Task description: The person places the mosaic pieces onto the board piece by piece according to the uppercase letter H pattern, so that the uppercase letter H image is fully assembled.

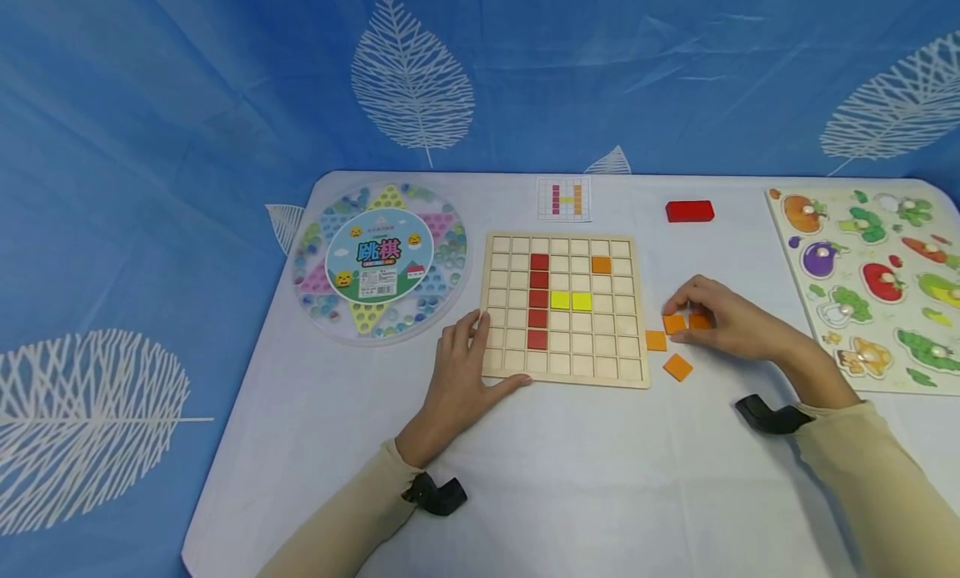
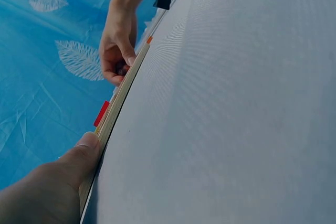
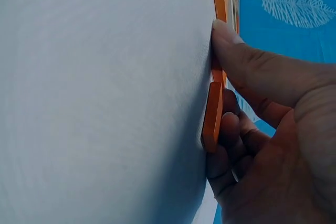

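Note:
In the head view, a wooden grid board (image 1: 567,379) holds a column of red tiles (image 1: 538,299), two yellow tiles (image 1: 560,300) and one orange tile (image 1: 602,265). My left hand (image 1: 457,386) rests at its lower left corner, fingers on the left side and thumb along the bottom edge. Right of the board, my right hand (image 1: 720,319) pinches an orange tile (image 1: 674,324) between thumb and finger at the table. Another orange tile (image 1: 701,321) lies partly under that hand, near the curled fingers. Two more, a near one (image 1: 656,340) and a turned one (image 1: 678,367), lie loose beside the board.
A printed pattern card (image 1: 564,198) lies behind the board, with a red block (image 1: 690,211) to its right. A round marble game (image 1: 380,257) sits at the left. On the right is a vegetable puzzle board (image 1: 847,253). A blue leaf-patterned cloth (image 1: 525,77) hangs behind the table.

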